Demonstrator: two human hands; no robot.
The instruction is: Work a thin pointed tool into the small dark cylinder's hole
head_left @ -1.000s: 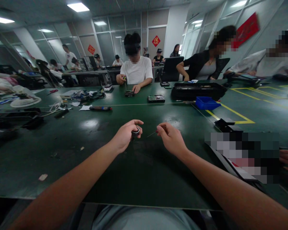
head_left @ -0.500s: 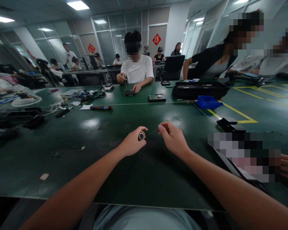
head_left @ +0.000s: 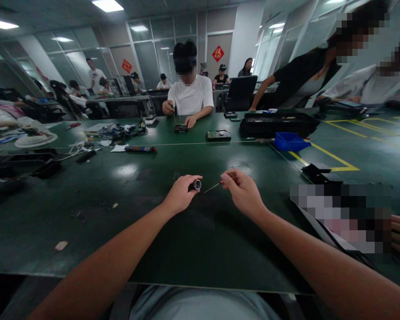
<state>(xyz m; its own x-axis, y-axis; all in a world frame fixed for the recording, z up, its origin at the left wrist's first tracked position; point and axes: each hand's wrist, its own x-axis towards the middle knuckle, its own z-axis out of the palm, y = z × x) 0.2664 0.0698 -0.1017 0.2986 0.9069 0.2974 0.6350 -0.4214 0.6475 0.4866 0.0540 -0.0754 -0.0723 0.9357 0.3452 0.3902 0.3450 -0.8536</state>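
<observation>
Above the green table, my left hand (head_left: 179, 195) is closed around a small black cylinder (head_left: 196, 185). Its round end has a silvery rim and faces right; the exact kind is unclear. A thin-shafted screwdriver (head_left: 214, 186) with a reddish handle is pinched in my right hand (head_left: 244, 193). The shaft slants down to the left, its tip just short of the cylinder and not touching it. My right fingers cover most of the handle.
Across the green table (head_left: 186, 258), a person works on a small dark device (head_left: 181, 128). A circuit board unit (head_left: 218, 134), a black tray (head_left: 280, 123) and a blue bin (head_left: 291, 141) lie beyond my hands. Left are a dark tool (head_left: 140, 149) and cables (head_left: 120, 130).
My left hand has turned the cylinder, and its fingers have closed more around it. The screwdriver's tip has dropped and shows more shaft. A person in black at right has leaned further right.
</observation>
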